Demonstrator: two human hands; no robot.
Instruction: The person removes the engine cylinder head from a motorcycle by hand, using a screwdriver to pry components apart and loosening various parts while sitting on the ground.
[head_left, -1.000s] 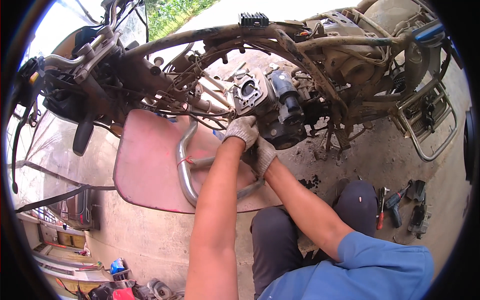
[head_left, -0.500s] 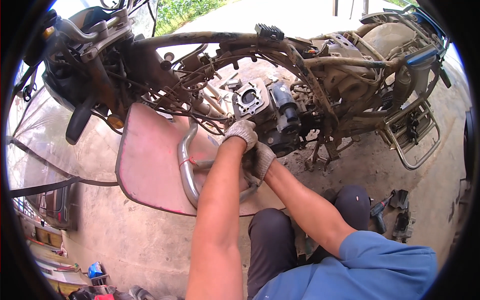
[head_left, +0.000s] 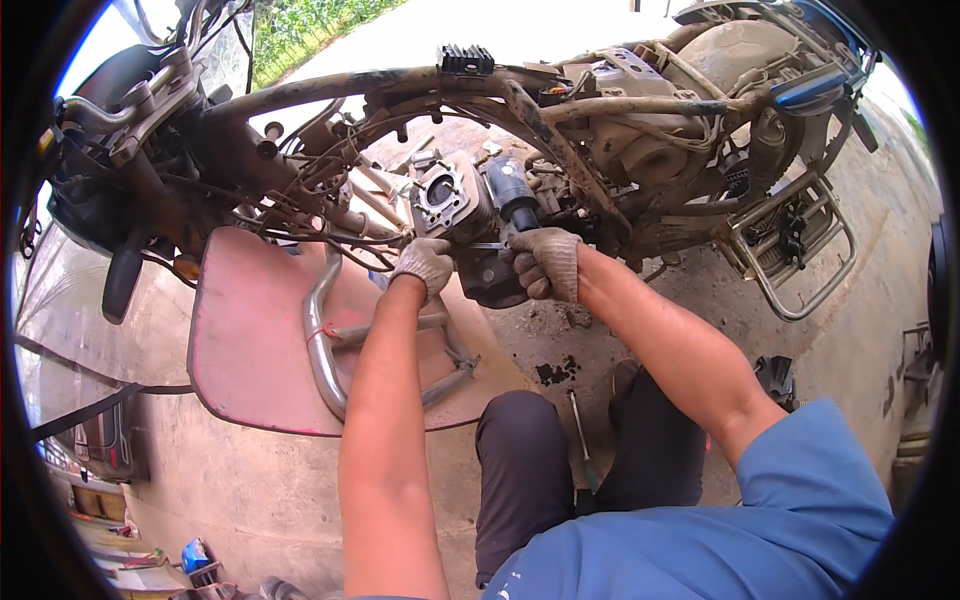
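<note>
hands (head_left: 546, 264) newly apart, left (head_left: 424, 267) beside engine (head_left: 476, 222), right (head_left: 546, 264) clamped on slim metal bar (head_left: 488, 246)

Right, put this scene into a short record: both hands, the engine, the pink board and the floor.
left hand: gloved, against the near side of the engine; grip unclear
right hand: gloved, closed on a slim metal tool that points toward the left hand
engine: top opening exposed, below the motorcycle frame
pink board: bent metal tube over it
floor: long-shafted tool, dark scraps
</note>
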